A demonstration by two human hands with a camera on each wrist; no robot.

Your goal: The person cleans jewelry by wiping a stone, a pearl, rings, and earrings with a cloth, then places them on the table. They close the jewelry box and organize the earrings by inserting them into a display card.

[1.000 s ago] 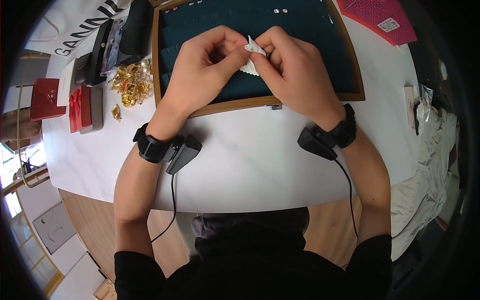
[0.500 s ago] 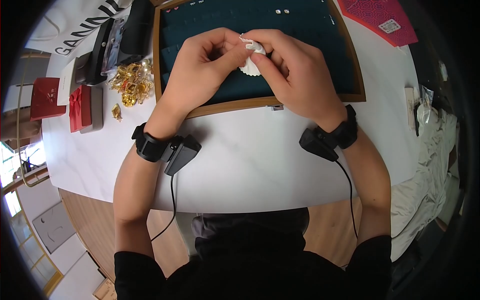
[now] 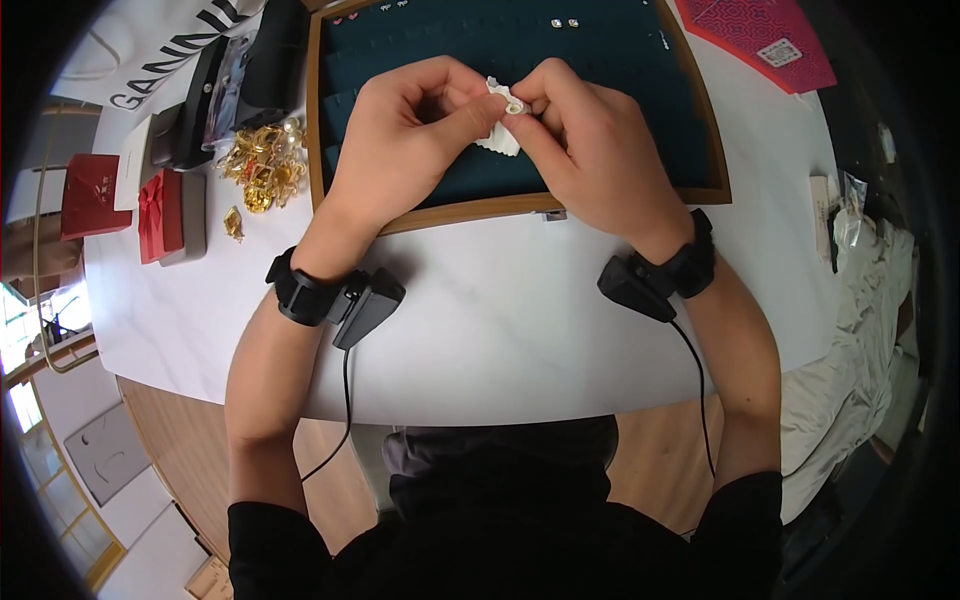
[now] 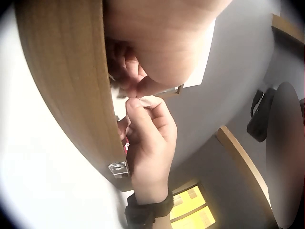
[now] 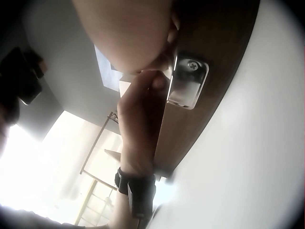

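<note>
Over the dark green lined tray (image 3: 420, 217) both hands meet, fingertips close together. The left hand (image 3: 405, 140) pinches a small white cloth (image 3: 499, 138) with a scalloped edge between thumb and fingers. From the other side the right hand (image 3: 600, 150) pinches the cloth's folded part, where a small ringlike item (image 3: 514, 106) shows; what it is exactly I cannot tell. In the left wrist view the right hand (image 4: 150, 138) has its thumb and fingertips against the left hand's. The right wrist view shows the left hand (image 5: 138, 124) beside the tray's metal latch (image 5: 188, 82).
Left of the tray lie a heap of gold jewellery (image 3: 262, 170), a single gold piece (image 3: 233, 224), red boxes (image 3: 160, 217) and a black case (image 3: 272, 65). A pink-red packet (image 3: 760, 45) is at the upper right. Small earrings (image 3: 565, 23) sit in the tray's upper part.
The cloth has been turned and refolded between the fingers, and a small ringlike item now shows in it. The right index finger has bent and shifted; both wrists stay nearly in place.
</note>
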